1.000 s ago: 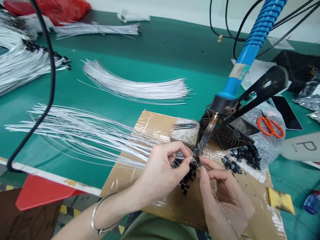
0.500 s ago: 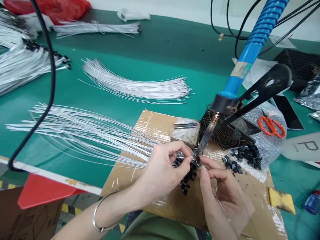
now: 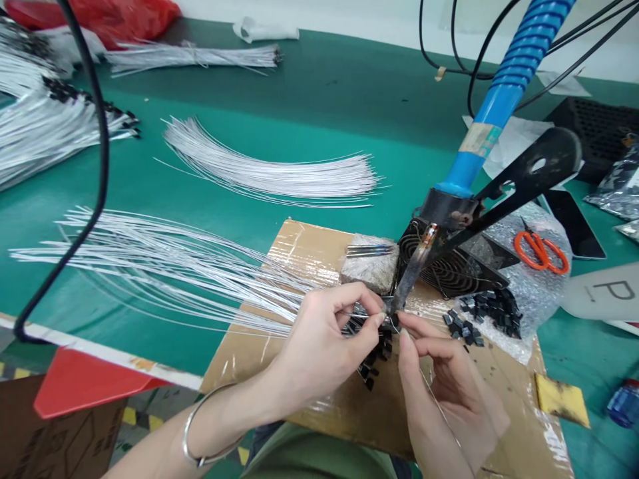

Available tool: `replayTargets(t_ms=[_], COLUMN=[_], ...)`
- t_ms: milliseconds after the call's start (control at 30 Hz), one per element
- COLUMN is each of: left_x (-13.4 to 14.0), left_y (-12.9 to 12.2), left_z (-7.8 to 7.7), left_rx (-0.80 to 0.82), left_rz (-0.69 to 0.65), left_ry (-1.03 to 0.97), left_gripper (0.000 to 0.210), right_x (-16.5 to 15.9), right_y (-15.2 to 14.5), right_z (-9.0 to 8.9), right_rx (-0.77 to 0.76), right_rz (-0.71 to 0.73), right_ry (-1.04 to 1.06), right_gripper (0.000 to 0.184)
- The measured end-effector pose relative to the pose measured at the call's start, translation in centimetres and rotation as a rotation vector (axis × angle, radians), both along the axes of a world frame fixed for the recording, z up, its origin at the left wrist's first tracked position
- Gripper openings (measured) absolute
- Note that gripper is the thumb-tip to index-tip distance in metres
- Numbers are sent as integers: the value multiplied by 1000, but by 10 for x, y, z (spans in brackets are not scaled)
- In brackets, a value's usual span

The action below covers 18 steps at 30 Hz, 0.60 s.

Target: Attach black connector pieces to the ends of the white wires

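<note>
A blue-handled soldering iron (image 3: pixel 412 276) is fixed in a black stand, its tip pointing down between my hands. My left hand (image 3: pixel 329 339) is closed in a pinch just left of the tip, on what looks like a thin white wire (image 3: pixel 366 315). A small black piece (image 3: pixel 394 320) sits right under the tip. From the right, my right hand (image 3: pixel 449 392) pinches a strand of solder wire (image 3: pixel 435 398), whose end reaches the tip. White wires (image 3: pixel 200 276) with black ends (image 3: pixel 372 372) lie under my left hand. Fingers partly hide the joint.
Cardboard (image 3: pixel 239 359) covers the work area. Loose black pieces (image 3: pixel 499 311) lie on bubble wrap, near orange scissors (image 3: pixel 542 253). Behind the iron is a black fan (image 3: pixel 444 266), beside a block (image 3: pixel 367 266). Another wire bundle (image 3: pixel 279 173) lies farther back. A black cable (image 3: pixel 102 146) hangs left.
Almost nothing differs. Both hands hold their places at the iron tip, and the whole view has shifted very slightly.
</note>
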<state>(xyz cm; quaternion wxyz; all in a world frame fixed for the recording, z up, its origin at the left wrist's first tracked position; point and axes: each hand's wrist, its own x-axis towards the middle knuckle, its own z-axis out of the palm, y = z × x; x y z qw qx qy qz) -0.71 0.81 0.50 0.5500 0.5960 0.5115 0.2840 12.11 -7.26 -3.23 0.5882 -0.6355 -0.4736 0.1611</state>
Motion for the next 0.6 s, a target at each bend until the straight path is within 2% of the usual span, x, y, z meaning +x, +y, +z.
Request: replayTargets(t_ms=[367,600], left_x=[0,1], left_y=[-1,0], left_z=[0,-2], left_rx=[-5,48], left_rz=[-2,-3], left_ry=[15,19], left_gripper=[10,13], right_x=[-1,0], right_y=[-1,-2], right_z=[-1,-6], right_rx=[-17,9], right_rz=[-20,-10], right_ry=[17,-13], right_gripper=[15,14])
